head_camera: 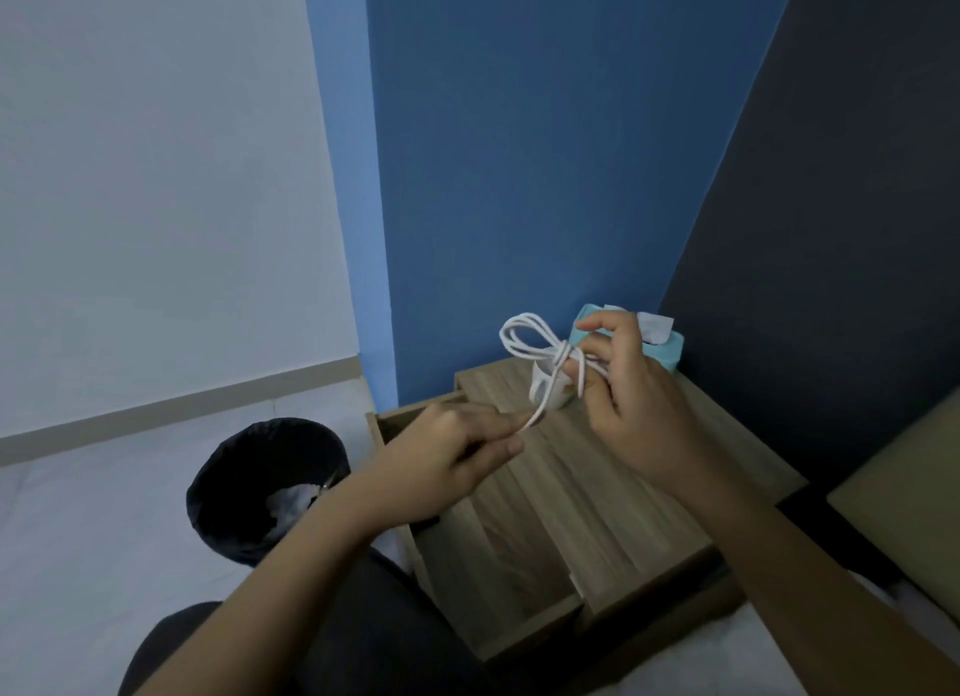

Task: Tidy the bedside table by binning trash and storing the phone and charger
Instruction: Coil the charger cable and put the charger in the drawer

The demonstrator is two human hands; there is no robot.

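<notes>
A white charger cable [527, 338] is bundled into loops with a wrap around its middle, held above the wooden bedside table [613, 498]. My right hand [631, 399] grips the bundle at the wrap. The cable's loose end is pinched in my left hand [457, 451], lower and to the left. The table's drawer [498, 586] stands pulled out toward me on the left side. A black bin [260, 487] with white crumpled trash inside stands on the floor left of the table. No phone is visible.
A white mug [550, 391] stands on the table behind the cable, and a light blue tissue pack [667, 350] sits in the back corner against the blue wall. A dark headboard and a bed edge [904, 493] lie to the right.
</notes>
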